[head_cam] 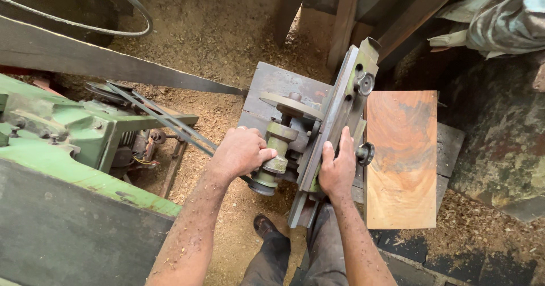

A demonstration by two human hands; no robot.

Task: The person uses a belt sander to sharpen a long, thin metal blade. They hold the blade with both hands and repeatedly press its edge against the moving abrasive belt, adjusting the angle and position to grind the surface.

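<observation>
My left hand (pixel 241 151) is wrapped around the green cylindrical spindle housing (pixel 277 149) of a small belt-driven machine. My right hand (pixel 337 169) rests flat with fingers along the grey-green metal fence plate (pixel 343 107), next to a black knob (pixel 365 153). A round metal disc (pixel 290 105) sits at the top of the spindle. A reddish-brown wooden board (pixel 402 158) lies flat just right of the plate.
A green machine body (pixel 62 135) with drive belts (pixel 164 118) stands to the left. Sawdust (pixel 210 47) covers the floor. Timber pieces (pixel 346 19) lean at the top, crumpled cloth (pixel 499 16) lies top right. My dark shoe (pixel 264 227) and trouser legs show below.
</observation>
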